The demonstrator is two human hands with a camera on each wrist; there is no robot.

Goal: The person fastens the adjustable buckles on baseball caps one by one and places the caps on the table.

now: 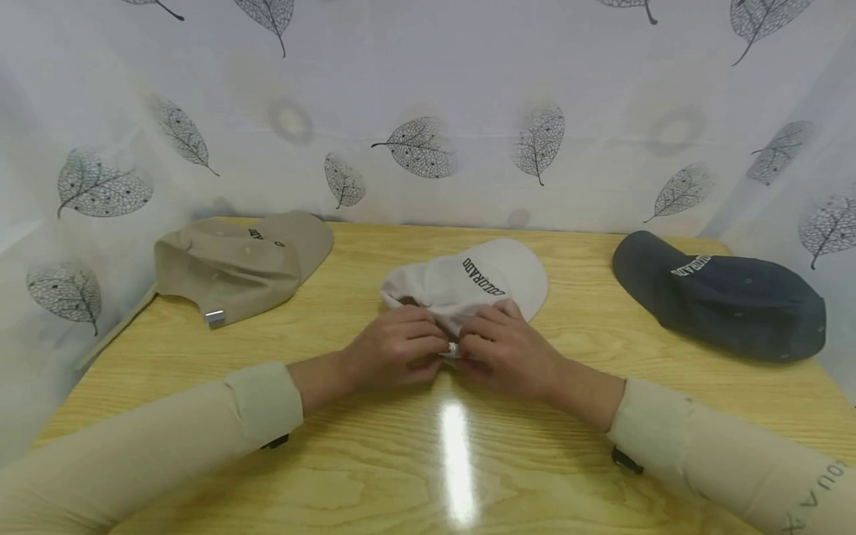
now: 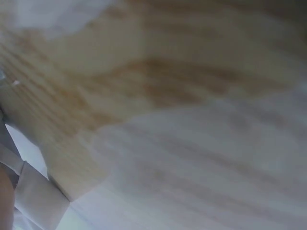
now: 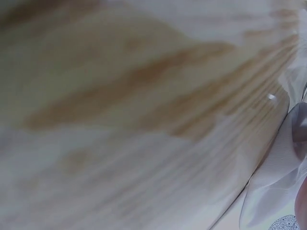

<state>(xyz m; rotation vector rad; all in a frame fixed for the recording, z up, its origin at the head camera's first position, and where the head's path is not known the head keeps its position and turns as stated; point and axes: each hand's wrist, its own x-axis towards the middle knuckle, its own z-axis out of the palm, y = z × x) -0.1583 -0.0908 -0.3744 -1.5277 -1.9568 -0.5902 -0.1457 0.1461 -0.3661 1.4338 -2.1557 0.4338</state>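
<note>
In the head view a pale, off-white baseball cap [image 1: 441, 276] with dark COLORADO lettering lies mid-table, its brim pointing to the far right. Both hands are at its back strap, where a small metal buckle [image 1: 453, 349] shows between them. My left hand [image 1: 396, 348] pinches the strap on the buckle's left side with curled fingers. From the right, my right hand [image 1: 511, 349] pinches the strap close to the buckle. The fingertips hide most of the strap. Each wrist view shows mainly blurred table surface, with a sliver of pale cap strap [image 2: 41, 196] in the left one.
A tan cap [image 1: 234, 271] with a metal strap buckle lies at the left on the wooden table [image 1: 321, 475]. A dark navy cap [image 1: 742, 305] lies at the right. Behind hangs a white curtain [image 1: 461, 67] printed with leaves.
</note>
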